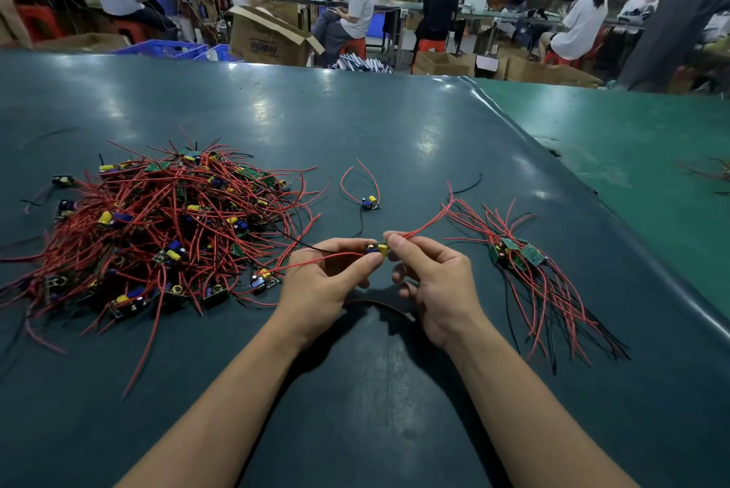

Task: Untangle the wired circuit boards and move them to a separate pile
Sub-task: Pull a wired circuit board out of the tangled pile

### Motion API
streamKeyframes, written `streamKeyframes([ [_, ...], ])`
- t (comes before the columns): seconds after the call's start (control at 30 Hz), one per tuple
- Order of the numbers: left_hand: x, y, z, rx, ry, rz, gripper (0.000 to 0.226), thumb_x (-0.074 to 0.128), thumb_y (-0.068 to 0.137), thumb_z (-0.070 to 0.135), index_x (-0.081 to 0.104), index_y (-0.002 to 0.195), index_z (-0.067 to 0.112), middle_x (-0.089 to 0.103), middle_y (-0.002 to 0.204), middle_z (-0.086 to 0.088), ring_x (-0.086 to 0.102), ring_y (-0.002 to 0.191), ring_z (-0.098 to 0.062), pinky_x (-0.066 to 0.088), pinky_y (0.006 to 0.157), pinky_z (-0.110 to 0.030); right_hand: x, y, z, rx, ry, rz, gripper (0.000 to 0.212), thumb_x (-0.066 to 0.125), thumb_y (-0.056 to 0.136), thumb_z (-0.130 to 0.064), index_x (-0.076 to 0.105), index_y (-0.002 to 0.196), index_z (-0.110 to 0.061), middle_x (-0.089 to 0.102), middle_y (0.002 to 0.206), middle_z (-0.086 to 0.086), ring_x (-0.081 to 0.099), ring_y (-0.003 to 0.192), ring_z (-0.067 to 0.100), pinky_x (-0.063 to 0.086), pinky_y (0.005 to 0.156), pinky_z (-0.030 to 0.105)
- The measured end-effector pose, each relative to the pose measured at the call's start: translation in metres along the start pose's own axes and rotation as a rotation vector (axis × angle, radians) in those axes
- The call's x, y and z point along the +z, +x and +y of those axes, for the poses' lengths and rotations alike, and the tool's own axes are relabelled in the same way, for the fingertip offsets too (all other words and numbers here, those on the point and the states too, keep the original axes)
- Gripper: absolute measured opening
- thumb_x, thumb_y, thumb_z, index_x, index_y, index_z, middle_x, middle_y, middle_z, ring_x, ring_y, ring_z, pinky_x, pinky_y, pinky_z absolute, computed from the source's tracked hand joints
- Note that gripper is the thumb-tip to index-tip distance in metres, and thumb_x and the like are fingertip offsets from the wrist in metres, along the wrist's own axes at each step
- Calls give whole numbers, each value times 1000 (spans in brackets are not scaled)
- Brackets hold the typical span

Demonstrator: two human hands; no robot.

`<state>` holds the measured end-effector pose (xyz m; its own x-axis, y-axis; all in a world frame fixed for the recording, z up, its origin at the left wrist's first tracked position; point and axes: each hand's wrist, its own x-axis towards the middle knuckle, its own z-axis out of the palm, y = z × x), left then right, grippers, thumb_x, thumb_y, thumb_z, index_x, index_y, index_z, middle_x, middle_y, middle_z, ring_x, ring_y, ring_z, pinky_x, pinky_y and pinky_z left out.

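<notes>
The left hand [324, 282] and right hand [430, 282] meet, both pinching one small circuit board [377, 248] between their fingertips. Left of the hands lies the tangled pile [158, 227] — right of them, the sorted pile [517, 254].

Red and black wires [166, 219], green boards [517, 250], yellow capacitor [382, 249], dark teal table [355, 132]

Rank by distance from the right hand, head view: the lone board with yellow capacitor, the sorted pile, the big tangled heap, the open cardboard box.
From the right hand:
1. Lone board, just beyond the hands on the table.
2. Sorted pile, to its right; close to the lone board's distance, a near call.
3. Tangled heap, far left past the left hand.
4. Cardboard box, beyond the table's far edge.
</notes>
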<state>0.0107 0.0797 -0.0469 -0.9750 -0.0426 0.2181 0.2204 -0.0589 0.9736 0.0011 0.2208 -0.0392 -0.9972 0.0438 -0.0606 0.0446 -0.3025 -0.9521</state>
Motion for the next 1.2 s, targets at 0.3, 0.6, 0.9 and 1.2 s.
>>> streamKeyframes([
  [0.3, -5, 0, -1, -79, -133, 73, 8, 75, 80, 8, 75, 88, 11, 75, 77, -4, 54, 58, -6, 46, 58, -14, -13, 15, -3, -159, 100, 375, 10, 72, 86, -10, 72, 76, -10, 61, 56, -5, 44, 40, 4, 32, 35, 16],
  [0.6, -7, 2, -2, -105, -188, 69, 9, 75, 78, 4, 75, 87, 8, 74, 75, -8, 50, 52, -6, 43, 54, -14, -12, 14, -3, -176, 182, 306, 14, 57, 95, -2, 64, 100, -14, 74, 71, 3, 62, 47, 9, 41, 38, 17],
  [0.9, -9, 4, -4, -111, -224, 5, 22, 80, 64, 24, 79, 82, 12, 74, 81, -16, 46, 48, -9, 42, 51, -15, -15, 16, -3, -209, 105, 315, 14, 47, 101, -6, 59, 101, -14, 74, 72, 5, 46, 33, 10, 30, 33, 15],
  [1.2, -12, 8, -8, -132, -297, 116, 33, 82, 62, 31, 79, 89, 12, 75, 89, -14, 47, 55, -11, 42, 55, -16, -11, 14, -2, 110, 197, 119, 7, 56, 97, -16, 55, 100, -10, 67, 70, 8, 50, 41, 9, 32, 34, 16],
])
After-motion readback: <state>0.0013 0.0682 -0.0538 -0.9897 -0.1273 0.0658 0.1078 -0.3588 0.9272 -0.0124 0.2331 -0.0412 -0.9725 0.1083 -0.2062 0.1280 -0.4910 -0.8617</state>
